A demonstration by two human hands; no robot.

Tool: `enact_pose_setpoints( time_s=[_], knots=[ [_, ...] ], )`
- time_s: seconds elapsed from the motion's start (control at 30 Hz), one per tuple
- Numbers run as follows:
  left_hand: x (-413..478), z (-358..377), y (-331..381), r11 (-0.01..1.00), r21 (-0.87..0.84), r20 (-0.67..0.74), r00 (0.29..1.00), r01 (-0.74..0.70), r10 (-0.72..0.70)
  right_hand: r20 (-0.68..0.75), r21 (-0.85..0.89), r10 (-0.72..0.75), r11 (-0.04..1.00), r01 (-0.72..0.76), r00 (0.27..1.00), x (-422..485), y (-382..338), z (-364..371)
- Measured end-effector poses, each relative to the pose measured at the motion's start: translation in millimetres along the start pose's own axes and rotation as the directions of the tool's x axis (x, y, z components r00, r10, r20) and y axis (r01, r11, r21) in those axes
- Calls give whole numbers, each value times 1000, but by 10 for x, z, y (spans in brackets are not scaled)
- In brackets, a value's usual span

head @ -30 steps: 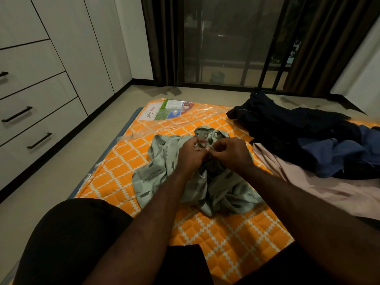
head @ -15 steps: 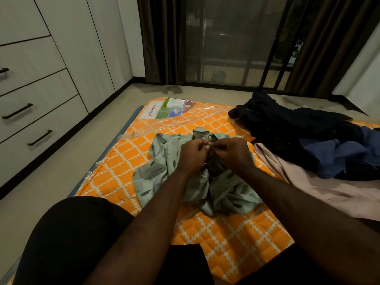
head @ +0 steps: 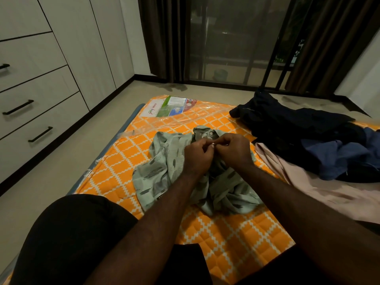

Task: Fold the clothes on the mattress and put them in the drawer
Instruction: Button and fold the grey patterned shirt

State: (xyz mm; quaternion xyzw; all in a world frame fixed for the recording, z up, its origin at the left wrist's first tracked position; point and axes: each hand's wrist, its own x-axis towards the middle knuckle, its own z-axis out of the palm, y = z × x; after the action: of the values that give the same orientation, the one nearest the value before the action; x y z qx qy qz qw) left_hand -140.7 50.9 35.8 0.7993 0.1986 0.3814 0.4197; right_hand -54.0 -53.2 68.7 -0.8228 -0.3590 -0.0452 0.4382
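A crumpled pale green shirt [head: 164, 171] with dark dash marks lies on the orange diamond-patterned mattress [head: 127, 161]. My left hand [head: 198, 156] and my right hand [head: 234, 150] meet over the shirt just below its collar, each pinching the fabric edge between thumb and fingers. A pile of dark navy clothes [head: 287, 124], a blue garment [head: 339, 157] and a pale pink garment [head: 329, 190] lie on the mattress to the right. White drawers [head: 41, 112] with black handles stand shut along the left wall.
Clear plastic wrap with a printed label [head: 170, 109] covers the mattress's far corner. Beige floor runs between the mattress and the drawers. Dark curtains and a glass door [head: 226, 48] fill the back wall. My knee in black cloth [head: 78, 239] is at the bottom left.
My hands stay pinched on the shirt near the collar with small finger shifts. The view has drifted slightly; the clothes have not moved.
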Motion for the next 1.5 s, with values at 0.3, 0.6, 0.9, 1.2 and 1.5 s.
enact_pose_setpoints(
  time_s=[0.3, 0.6, 0.9, 1.2, 1.5],
  knots=[
    [60, -15, -11, 981, -165, 55, 994, 98, -90, 117, 213, 99, 969, -122, 988, 69, 52, -111],
    [62, -21, -16, 977, -195, 66, 995, 84, -73, 285, 386, 149, 886, -256, 947, 47, -51, -229],
    [85, -2, -209, 984, 50, 146, 973, 171, -177, 172, 401, 242, 868, -293, 955, 175, -22, -220],
    [-10, 106, -247, 981, 184, 256, 960, 64, -111, 215, 537, 387, 720, -440, 897, 226, 49, -269],
    [26, 167, -280, 966, 247, 127, 986, 78, -112, 375, 620, 389, 570, -539, 842, 290, -17, -262]
  ],
)
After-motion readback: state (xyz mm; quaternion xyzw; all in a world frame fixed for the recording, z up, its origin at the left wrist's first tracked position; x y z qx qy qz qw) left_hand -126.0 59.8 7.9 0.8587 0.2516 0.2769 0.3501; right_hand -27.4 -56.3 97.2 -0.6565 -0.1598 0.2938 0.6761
